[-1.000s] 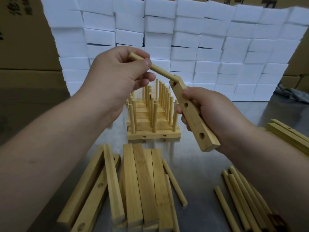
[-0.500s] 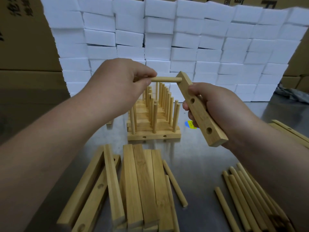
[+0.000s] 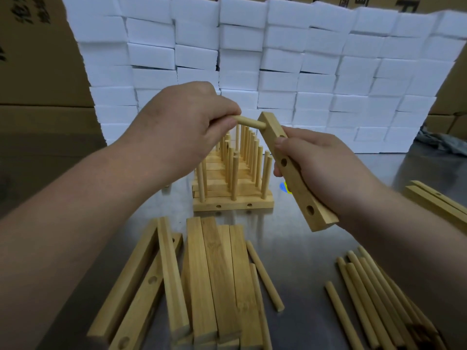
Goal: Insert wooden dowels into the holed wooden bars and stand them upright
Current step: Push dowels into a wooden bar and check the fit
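Your left hand (image 3: 182, 127) is curled round a wooden dowel (image 3: 249, 121), pinching it between thumb and fingers so that only a short stretch shows. The dowel lies roughly level, and its far end sits in the top hole of the holed wooden bar (image 3: 302, 195).

Your right hand (image 3: 323, 168) grips that bar round its middle, thumb on the near face and fingers wrapped behind. You hold the bar in the air, tilted, with its upper end toward the dowel and its lower end toward you. Two more holes show open on its face.

Behind your hands, the finished bars (image 3: 232, 205) stand in a tight row on the metal table (image 3: 298, 248), their dowels upright.

Closer to you lies a pile of loose bars (image 3: 217, 274), with a single dowel (image 3: 264, 274) just beside it. A bundle of loose dowels (image 3: 366, 294) lies under your right forearm, and more bars (image 3: 437, 203) lie at the right edge.

A wall of white foam blocks (image 3: 278, 59) rises at the back, with cardboard boxes (image 3: 38, 72) to its left.
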Action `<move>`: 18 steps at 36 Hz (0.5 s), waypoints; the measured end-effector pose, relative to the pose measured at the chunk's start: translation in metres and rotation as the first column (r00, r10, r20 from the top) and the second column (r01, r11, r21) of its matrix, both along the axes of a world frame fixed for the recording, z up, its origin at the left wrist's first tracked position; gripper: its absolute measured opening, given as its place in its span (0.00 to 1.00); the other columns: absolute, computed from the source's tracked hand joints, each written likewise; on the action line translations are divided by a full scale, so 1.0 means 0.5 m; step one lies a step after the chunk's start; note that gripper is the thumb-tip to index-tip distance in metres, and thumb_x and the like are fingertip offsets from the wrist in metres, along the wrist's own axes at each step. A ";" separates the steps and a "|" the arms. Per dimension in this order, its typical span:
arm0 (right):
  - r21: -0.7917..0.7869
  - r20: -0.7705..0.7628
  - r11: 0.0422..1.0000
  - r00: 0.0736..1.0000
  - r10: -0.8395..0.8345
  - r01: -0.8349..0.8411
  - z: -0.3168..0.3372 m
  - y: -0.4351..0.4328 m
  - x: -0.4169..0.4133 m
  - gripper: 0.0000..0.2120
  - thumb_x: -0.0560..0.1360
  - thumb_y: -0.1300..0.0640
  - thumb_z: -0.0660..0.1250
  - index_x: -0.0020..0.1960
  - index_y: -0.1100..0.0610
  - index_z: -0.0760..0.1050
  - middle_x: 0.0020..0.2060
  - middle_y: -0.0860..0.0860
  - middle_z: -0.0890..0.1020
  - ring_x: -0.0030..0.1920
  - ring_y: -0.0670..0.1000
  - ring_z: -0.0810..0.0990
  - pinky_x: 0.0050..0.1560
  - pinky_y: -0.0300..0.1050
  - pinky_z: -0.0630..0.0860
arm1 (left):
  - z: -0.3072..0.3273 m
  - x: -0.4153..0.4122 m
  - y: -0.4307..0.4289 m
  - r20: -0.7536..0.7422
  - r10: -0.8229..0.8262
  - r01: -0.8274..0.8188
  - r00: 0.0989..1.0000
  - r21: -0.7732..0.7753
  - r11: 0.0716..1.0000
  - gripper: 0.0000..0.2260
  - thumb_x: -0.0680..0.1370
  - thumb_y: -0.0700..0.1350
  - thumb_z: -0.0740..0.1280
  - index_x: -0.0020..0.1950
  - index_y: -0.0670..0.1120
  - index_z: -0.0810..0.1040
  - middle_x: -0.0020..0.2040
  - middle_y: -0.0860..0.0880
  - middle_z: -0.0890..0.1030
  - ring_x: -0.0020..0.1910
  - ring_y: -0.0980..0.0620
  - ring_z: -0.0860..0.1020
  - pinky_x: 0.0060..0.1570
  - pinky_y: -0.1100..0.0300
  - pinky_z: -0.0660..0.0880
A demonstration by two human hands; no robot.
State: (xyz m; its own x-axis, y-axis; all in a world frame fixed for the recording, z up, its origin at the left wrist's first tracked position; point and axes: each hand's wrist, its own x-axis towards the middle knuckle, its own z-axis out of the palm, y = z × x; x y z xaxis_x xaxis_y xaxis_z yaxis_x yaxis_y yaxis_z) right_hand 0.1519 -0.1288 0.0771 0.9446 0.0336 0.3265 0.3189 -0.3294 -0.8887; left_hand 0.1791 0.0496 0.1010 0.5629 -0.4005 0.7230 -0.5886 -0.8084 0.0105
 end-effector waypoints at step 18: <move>0.036 0.094 0.999 0.996 0.010 -0.014 -0.004 -0.001 -0.010 0.10 0.76 0.55 0.61 0.41 0.47 0.80 0.25 0.46 0.75 0.27 0.40 0.73 0.26 0.29 0.69 | -0.017 -0.005 -0.013 -0.256 -0.055 -0.017 0.965 -0.272 0.962 0.09 0.78 0.51 0.60 0.47 0.55 0.80 0.34 0.55 0.77 0.36 0.61 0.75 0.33 0.69 0.68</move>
